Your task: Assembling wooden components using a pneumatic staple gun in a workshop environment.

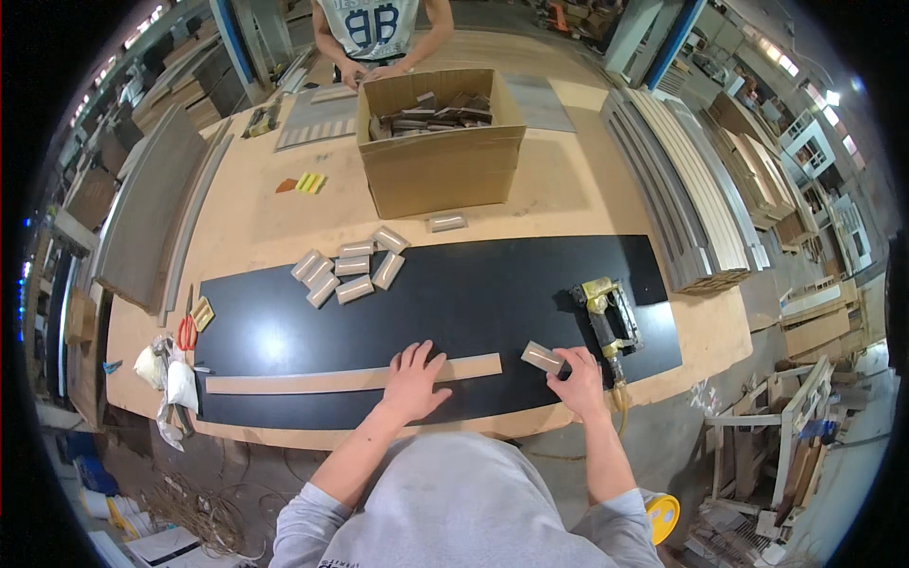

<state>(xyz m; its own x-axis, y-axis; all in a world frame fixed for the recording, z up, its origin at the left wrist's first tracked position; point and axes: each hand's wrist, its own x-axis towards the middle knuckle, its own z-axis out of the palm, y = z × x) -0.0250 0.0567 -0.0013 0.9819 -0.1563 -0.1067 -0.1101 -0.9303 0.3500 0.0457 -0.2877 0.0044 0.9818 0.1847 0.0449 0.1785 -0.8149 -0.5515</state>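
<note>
A long, narrow light-brown strip (303, 383) lies on the black panel (454, 284) near its front edge. My left hand (414, 381) rests on that strip with its fingers spread, towards the strip's right end. To the right of the strip, my right hand (579, 379) pinches a small wooden block (543, 357) by its right end, at the panel's surface. A nail gun (609, 317) with yellow tape lies just beyond and to the right of that hand, its hose running towards the front edge. Several similar small blocks (354, 288) are grouped on the panel's far left.
An open cardboard box (440, 170) full of dark pieces stands on the table behind the panel. One more block (448, 222) lies before it. Red-handled scissors (187, 331) are at left. Stacked boards (677, 189) line the right side. A person (379, 38) works across the table.
</note>
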